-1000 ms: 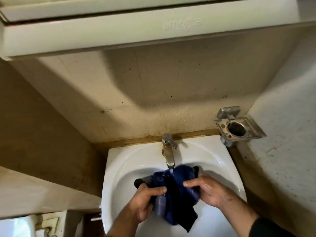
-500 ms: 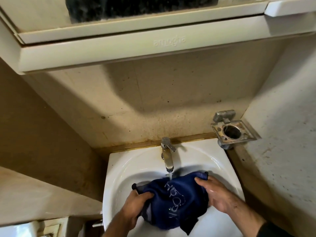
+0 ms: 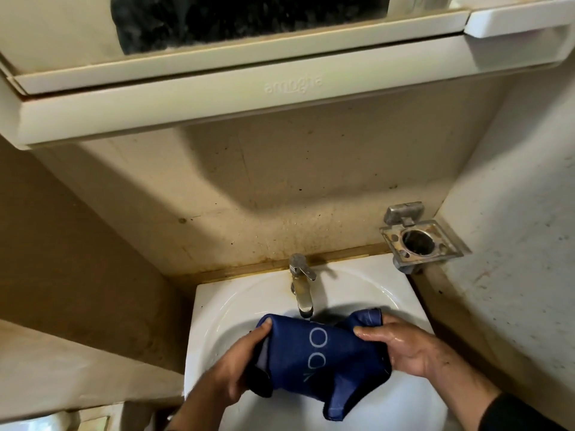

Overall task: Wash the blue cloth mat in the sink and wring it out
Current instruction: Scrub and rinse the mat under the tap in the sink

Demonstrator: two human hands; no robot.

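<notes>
The blue cloth mat (image 3: 314, 359), dark blue with pale lettering, is stretched over the white sink (image 3: 217, 306) just below the spout of the metal tap (image 3: 302, 293). My left hand (image 3: 231, 371) grips its left edge, thumb on top. My right hand (image 3: 401, 346), wet, grips its right edge. One corner of the mat hangs down toward the basin's front. The mat's underside and the drain are hidden.
A metal tumbler holder (image 3: 418, 241) juts from the back wall at the right of the sink. A cream cabinet with a shelf ledge (image 3: 249, 98) overhangs above. Walls close in on both sides.
The mat, bunched under the tap a second ago, is now spread wide between my hands, lettering facing up. The view has tilted upward, showing more of the cabinet.
</notes>
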